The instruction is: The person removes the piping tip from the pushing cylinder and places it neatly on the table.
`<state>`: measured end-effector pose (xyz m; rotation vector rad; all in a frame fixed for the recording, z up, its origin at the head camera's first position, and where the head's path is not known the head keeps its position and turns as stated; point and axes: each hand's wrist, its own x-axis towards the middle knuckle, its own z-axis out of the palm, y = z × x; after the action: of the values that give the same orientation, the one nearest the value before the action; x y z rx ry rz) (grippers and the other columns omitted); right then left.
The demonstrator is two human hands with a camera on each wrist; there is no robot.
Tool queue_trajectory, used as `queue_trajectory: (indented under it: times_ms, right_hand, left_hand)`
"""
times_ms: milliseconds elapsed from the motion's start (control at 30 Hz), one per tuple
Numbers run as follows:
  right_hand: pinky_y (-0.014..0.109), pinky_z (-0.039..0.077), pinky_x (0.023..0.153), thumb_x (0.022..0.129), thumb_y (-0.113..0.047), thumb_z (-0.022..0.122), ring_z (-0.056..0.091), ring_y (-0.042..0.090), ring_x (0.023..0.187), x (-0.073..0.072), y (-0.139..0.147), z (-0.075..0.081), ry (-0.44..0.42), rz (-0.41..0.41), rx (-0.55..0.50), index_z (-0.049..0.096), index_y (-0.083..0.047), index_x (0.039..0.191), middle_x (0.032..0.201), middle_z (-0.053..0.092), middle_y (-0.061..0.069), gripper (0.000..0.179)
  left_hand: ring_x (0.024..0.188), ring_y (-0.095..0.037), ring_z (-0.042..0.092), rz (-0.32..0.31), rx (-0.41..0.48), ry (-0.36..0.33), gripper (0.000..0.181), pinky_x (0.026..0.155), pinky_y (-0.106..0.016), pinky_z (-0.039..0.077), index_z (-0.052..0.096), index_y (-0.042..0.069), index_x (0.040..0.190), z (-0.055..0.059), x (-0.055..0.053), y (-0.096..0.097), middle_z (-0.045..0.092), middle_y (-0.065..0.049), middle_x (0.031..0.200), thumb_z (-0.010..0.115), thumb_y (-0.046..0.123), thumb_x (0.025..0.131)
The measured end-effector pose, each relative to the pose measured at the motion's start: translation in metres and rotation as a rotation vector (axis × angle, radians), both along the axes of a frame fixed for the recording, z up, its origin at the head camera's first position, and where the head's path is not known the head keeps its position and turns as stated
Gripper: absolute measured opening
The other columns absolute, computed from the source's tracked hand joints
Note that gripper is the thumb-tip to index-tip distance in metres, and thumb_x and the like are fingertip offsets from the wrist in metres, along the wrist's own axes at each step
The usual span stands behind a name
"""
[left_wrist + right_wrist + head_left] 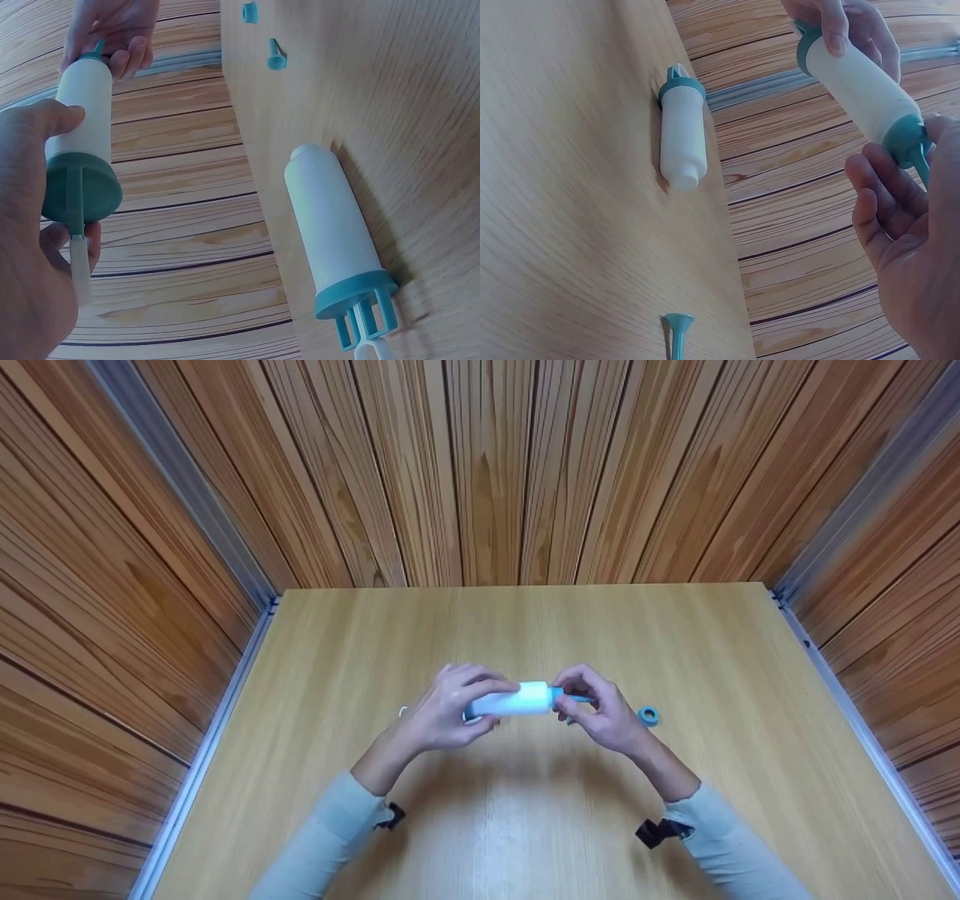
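Within the table's [510, 622] edges, left hand [454, 709] sensibly grips the probably light, stiff syringe barrel [529, 699], right hand [604, 711] pinching its teal collar [904, 137].

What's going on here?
A person's left hand grips a white syringe-style dispenser above the table, while the right hand pinches the teal nozzle at its tip. On the table lie a second dispenser with a bare tip, a loose teal nozzle and a small teal ring. Whether the held nozzle is tight, I can't tell.

Gripping white plastic cylinder [88, 139] with teal collar [99, 189] in left hand [26, 217]. Noting matching cylinder [332, 217] lying on pale wooden tabletop [427, 150].
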<state>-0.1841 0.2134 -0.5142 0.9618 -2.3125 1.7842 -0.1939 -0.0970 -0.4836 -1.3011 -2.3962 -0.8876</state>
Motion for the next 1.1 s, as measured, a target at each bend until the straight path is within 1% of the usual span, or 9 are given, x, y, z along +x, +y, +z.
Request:
queue_trajectory:
  times_ms: [167, 267, 433, 633, 767, 967, 1100]
  right_hand:
    - [0.023, 0.063, 0.097, 0.101, 0.013, 0.069, 0.075, 0.004, 0.099, -0.0009, -0.0001, -0.0012, 0.065, -0.008, 0.013, 0.061, 0.007, 0.128, 0.112, 0.073, 0.016, 0.029]
    - [0.021, 0.061, 0.100, 0.100, 0.013, 0.072, 0.074, 0.003, 0.106, -0.0011, -0.0003, -0.0021, 0.081, -0.018, 0.021, 0.061, 0.007, 0.127, 0.115, 0.073, 0.022, 0.030]
    - [0.019, 0.061, 0.101, 0.099, 0.013, 0.073, 0.074, 0.002, 0.113, -0.0010, -0.0008, -0.0018, 0.080, -0.022, 0.022, 0.062, 0.008, 0.127, 0.117, 0.072, 0.025, 0.031]
    - [0.019, 0.061, 0.101, 0.098, 0.015, 0.073, 0.074, 0.001, 0.113, -0.0008, -0.0005, -0.0014, 0.097, -0.005, 0.007, 0.061, 0.009, 0.127, 0.118, 0.071, 0.025, 0.032]
    - [0.019, 0.062, 0.102, 0.098, 0.016, 0.072, 0.074, 0.002, 0.113, -0.0010, 0.0000, -0.0009, 0.092, 0.011, -0.018, 0.061, 0.010, 0.127, 0.117, 0.072, 0.020, 0.033]
    - [0.019, 0.062, 0.105, 0.096, 0.018, 0.072, 0.075, 0.001, 0.113, -0.0015, 0.0021, -0.0010, 0.092, 0.028, -0.038, 0.059, 0.011, 0.127, 0.118, 0.072, 0.010, 0.034]
    - [0.019, 0.062, 0.101, 0.094, 0.021, 0.072, 0.074, 0.001, 0.106, -0.0029, 0.0036, -0.0031, 0.112, 0.033, -0.061, 0.060, 0.013, 0.126, 0.114, 0.072, 0.009, 0.035]
  left_hand:
    - [0.127, -0.029, 0.072, -0.002, 0.006, 0.007, 0.045, 0.101, -0.050, 0.055, 0.077, 0.018, 0.140, -0.0002, -0.0003, -0.0001, 0.079, -0.009, 0.136, 0.087, 0.023, 0.097]
    - [0.125, -0.029, 0.073, -0.004, 0.010, 0.014, 0.045, 0.099, -0.049, 0.055, 0.077, 0.017, 0.140, -0.0001, -0.0006, 0.0000, 0.080, -0.008, 0.135, 0.087, 0.023, 0.097]
    - [0.125, -0.029, 0.072, -0.005, 0.003, -0.005, 0.045, 0.102, -0.051, 0.055, 0.077, 0.017, 0.140, 0.0011, -0.0009, -0.0010, 0.080, -0.008, 0.136, 0.087, 0.023, 0.097]
    - [0.127, -0.030, 0.071, -0.007, -0.005, -0.031, 0.045, 0.105, -0.053, 0.055, 0.076, 0.017, 0.142, 0.0027, -0.0002, -0.0020, 0.079, -0.009, 0.138, 0.086, 0.024, 0.099]
    - [0.128, -0.030, 0.071, -0.009, 0.006, -0.039, 0.046, 0.106, -0.053, 0.054, 0.076, 0.016, 0.142, 0.0021, -0.0005, -0.0034, 0.078, -0.009, 0.138, 0.086, 0.024, 0.098]
    - [0.128, -0.030, 0.071, -0.002, 0.022, -0.015, 0.047, 0.104, -0.051, 0.054, 0.076, 0.015, 0.141, -0.0001, -0.0018, -0.0060, 0.079, -0.010, 0.137, 0.087, 0.023, 0.097]
    - [0.129, -0.030, 0.072, 0.006, 0.029, -0.010, 0.046, 0.102, -0.050, 0.054, 0.076, 0.015, 0.141, -0.0002, -0.0019, -0.0082, 0.079, -0.010, 0.137, 0.087, 0.021, 0.097]
